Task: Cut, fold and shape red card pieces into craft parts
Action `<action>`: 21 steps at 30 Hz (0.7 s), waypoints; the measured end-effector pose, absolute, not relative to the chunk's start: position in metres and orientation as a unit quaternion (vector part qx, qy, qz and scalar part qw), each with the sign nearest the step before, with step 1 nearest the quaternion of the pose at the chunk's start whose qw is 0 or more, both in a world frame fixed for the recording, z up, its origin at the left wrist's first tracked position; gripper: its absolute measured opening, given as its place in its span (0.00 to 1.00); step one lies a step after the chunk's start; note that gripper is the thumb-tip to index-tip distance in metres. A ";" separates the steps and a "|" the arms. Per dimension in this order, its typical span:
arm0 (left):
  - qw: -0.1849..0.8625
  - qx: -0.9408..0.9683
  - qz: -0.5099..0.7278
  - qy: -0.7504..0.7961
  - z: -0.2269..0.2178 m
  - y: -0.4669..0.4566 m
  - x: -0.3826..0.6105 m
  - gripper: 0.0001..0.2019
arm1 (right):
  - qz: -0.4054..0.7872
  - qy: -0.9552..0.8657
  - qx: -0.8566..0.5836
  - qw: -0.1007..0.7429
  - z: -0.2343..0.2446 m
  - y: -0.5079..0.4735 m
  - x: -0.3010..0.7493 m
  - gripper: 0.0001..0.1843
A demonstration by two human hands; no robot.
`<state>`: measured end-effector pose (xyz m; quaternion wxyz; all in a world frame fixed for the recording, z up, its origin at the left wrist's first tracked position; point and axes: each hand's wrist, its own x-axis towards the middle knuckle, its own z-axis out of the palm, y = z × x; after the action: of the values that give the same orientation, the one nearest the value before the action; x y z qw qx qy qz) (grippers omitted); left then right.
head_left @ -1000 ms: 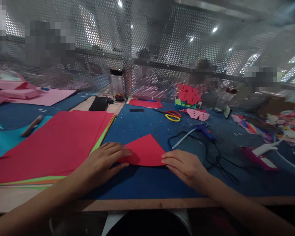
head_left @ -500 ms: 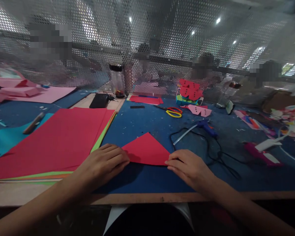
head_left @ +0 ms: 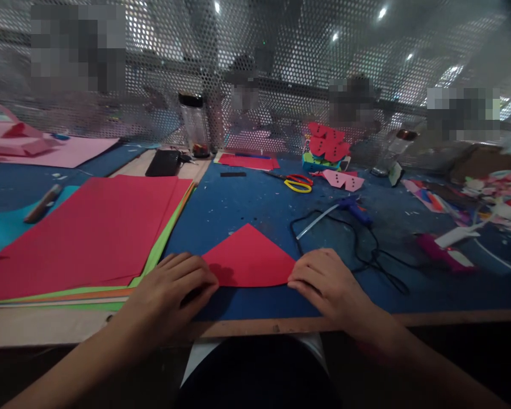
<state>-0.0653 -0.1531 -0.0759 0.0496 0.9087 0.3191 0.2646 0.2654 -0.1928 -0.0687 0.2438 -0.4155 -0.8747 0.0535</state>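
Observation:
A folded red paper triangle (head_left: 249,260) lies on the blue table mat (head_left: 247,207), its long edge toward me. My left hand (head_left: 172,287) rests palm down with curled fingers on the paper's left corner. My right hand (head_left: 326,281) presses its fingertips on the right corner. Both hands lie flat on the paper, pinning it to the mat.
A stack of large red and green sheets (head_left: 89,233) lies at the left. Scissors (head_left: 297,183), a blue glue gun (head_left: 353,209) with black cable (head_left: 366,255), red and pink cut-outs (head_left: 330,147), a jar (head_left: 193,125) and a perforated metal screen (head_left: 255,68) stand beyond.
The view has tilted down a little. Both hands have slid slightly toward me along the paper's near edge, staying on its two corners.

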 end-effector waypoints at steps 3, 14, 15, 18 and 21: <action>0.059 0.898 0.265 0.345 -0.078 -0.156 -0.064 0.07 | 0.068 -0.861 -0.440 0.247 -0.069 -0.195 0.262 0.04; 0.077 0.878 0.257 0.398 -0.079 -0.159 -0.056 0.07 | 0.064 -0.856 -0.454 0.239 -0.064 -0.196 0.242 0.05; 0.079 0.877 0.256 0.398 -0.079 -0.159 -0.056 0.07 | 0.062 -0.859 -0.449 0.236 -0.064 -0.196 0.239 0.05; 0.084 0.876 0.252 0.402 -0.079 -0.159 -0.055 0.07 | 0.054 -0.866 -0.445 0.222 -0.066 -0.194 0.231 0.05; 0.087 0.874 0.252 0.406 -0.078 -0.160 -0.054 0.07 | 0.045 -0.860 -0.457 0.222 -0.067 -0.193 0.227 0.06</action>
<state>-0.0543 -0.1605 -0.0785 0.0871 0.8741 0.4060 0.2521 0.2265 -0.1926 -0.0674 0.2224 -0.4568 -0.8601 0.0451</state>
